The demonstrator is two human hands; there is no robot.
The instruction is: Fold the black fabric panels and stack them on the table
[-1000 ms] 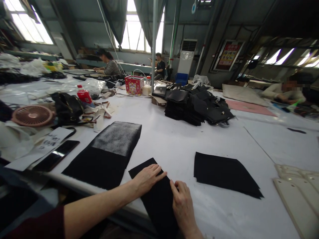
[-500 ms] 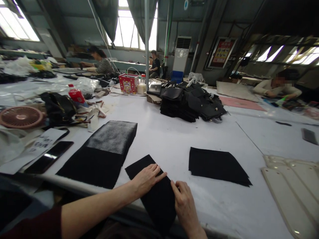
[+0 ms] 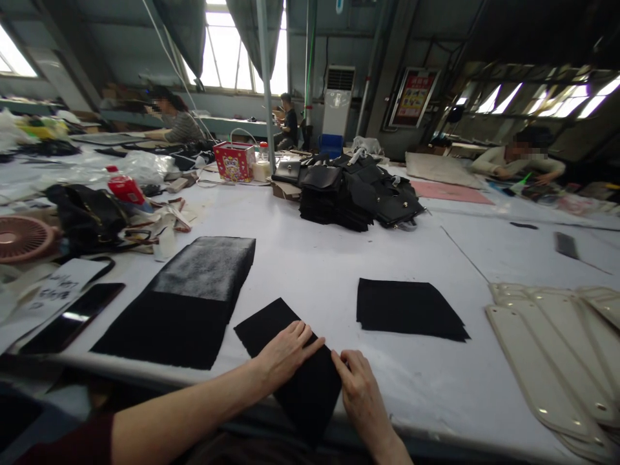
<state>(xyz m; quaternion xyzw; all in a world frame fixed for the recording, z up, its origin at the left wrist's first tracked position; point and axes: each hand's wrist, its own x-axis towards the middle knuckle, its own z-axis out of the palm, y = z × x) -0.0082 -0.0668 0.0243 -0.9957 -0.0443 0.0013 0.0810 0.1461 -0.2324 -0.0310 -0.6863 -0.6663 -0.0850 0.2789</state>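
In the head view, little is changed from the earlier frame: both hands have stayed on the black fabric piece (image 3: pixel 290 361) at the near edge of the tabletop (image 3: pixel 329 271). The left hand (image 3: pixel 285 352) is laid flat, its grip spread apart. The right hand (image 3: pixel 361 397) is pressed on the piece's right edge, nothing clamped.

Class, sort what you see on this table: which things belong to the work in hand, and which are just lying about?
In hand:
black fabric piece under left hand and right hand
black fabric stacks

Lying about:
phone
pink fan
red bottle
black bags
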